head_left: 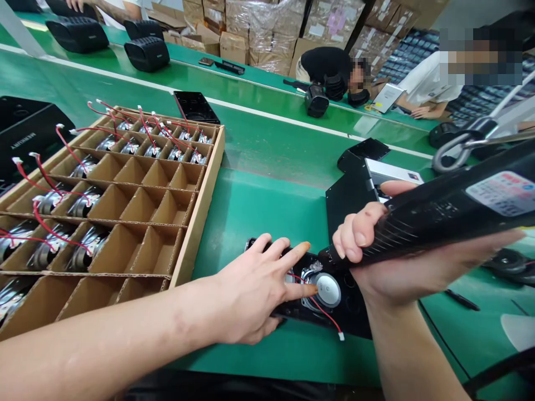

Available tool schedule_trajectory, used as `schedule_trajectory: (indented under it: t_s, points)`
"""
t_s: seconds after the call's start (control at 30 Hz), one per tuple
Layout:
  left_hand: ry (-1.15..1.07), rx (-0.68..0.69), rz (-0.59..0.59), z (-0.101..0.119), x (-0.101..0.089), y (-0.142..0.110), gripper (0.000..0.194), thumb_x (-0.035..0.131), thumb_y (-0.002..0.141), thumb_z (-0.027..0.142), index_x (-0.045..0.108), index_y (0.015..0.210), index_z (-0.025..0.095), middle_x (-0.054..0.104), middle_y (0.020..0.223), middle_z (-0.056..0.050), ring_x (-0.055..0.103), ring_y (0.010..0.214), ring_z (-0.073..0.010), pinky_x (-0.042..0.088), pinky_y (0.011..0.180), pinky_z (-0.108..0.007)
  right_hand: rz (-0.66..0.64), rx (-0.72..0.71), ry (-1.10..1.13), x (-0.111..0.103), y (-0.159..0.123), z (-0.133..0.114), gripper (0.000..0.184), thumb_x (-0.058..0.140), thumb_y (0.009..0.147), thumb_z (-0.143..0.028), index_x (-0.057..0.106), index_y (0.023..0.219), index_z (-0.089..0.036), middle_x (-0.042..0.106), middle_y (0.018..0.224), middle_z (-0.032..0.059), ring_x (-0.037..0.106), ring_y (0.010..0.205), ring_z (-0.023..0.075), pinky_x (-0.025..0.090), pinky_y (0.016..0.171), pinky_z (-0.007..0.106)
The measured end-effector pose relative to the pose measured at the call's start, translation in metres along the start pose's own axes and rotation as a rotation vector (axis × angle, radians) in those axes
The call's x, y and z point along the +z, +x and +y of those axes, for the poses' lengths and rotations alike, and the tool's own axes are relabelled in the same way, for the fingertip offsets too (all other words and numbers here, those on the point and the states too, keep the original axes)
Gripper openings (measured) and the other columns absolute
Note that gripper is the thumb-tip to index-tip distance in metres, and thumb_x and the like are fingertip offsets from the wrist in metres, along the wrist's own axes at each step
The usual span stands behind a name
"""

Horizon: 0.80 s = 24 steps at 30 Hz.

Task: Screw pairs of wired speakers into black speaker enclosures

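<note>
Closest to us, a black power driver (443, 209) — our right hand's (390, 273) grip wrapped round it. On green bench (251, 203), a black panel (355, 306); our left hand (254, 289), fingers spread, rests across it. Silver speaker (328, 289) on the panel — tip beside it.

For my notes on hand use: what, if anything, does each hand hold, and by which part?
The right hand holds a black screwdriver by its front end. The left hand lies over the black panel; whether it grips is unclear.
</note>
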<state>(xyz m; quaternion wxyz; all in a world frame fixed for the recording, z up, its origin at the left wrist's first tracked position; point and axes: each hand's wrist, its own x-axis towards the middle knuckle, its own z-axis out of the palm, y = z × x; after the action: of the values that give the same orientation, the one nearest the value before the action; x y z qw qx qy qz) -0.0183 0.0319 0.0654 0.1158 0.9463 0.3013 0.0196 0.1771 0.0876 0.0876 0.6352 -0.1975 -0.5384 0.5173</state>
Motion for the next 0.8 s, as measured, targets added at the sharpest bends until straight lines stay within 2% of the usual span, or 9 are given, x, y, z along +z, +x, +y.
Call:
schedule_trajectory:
  t_s: [0.13,0.3,0.43,0.6,0.8]
  points:
    - [0.004,-0.006,-0.001,0.0,0.0,0.0,0.078,0.075,0.083,0.042,0.048,0.156,0.036,0.026,0.169,-0.026,0.043,0.141,-0.0497,0.038,0.106,-0.067,0.014,0.015,0.006,0.002,-0.003,0.001,0.067,0.058,0.087,-0.085,0.074,0.107,-0.023,0.059,0.055,-0.0024,0.047,0.034,0.0134,0.04,0.032,0.024]
    - [-0.011,-0.013,-0.017,0.0,-0.005,0.001,0.077,0.076,0.084,0.042,0.049,0.155,0.037,0.033,0.164,-0.023,0.046,0.137,-0.0462,0.038,0.108,-0.065,-0.043,0.023,0.04,0.002,-0.005,0.004,0.069,0.057,0.086,-0.087,0.076,0.104,-0.024,0.059,0.055,-0.0015,0.047,0.034,0.0135,0.038,0.032,0.024]
    - [-0.022,-0.025,-0.019,0.0,-0.005,0.002,0.077,0.077,0.083,0.04,0.05,0.155,0.038,0.038,0.161,-0.02,0.046,0.136,-0.0444,0.038,0.108,-0.065,-0.057,0.083,0.105,0.003,-0.008,0.006,0.069,0.06,0.083,-0.087,0.076,0.101,-0.022,0.06,0.056,-0.0011,0.047,0.036,0.0129,0.037,0.031,0.022]
    - [-0.025,-0.04,-0.01,0.001,-0.004,0.003,0.08,0.08,0.08,0.04,0.049,0.154,0.039,0.041,0.157,-0.018,0.046,0.134,-0.0431,0.04,0.107,-0.065,-0.133,0.2,0.131,0.004,-0.012,0.005,0.071,0.062,0.078,-0.091,0.074,0.1,-0.025,0.061,0.056,-0.0009,0.047,0.039,0.0139,0.04,0.035,0.023]
    - [-0.055,-0.034,-0.042,0.0,-0.009,0.003,0.078,0.077,0.082,0.038,0.049,0.154,0.038,0.041,0.156,-0.018,0.046,0.134,-0.0431,0.039,0.107,-0.066,-0.169,0.198,0.126,0.001,-0.008,0.005,0.07,0.061,0.079,-0.09,0.073,0.1,-0.024,0.059,0.055,-0.0007,0.047,0.04,0.0146,0.04,0.035,0.023]
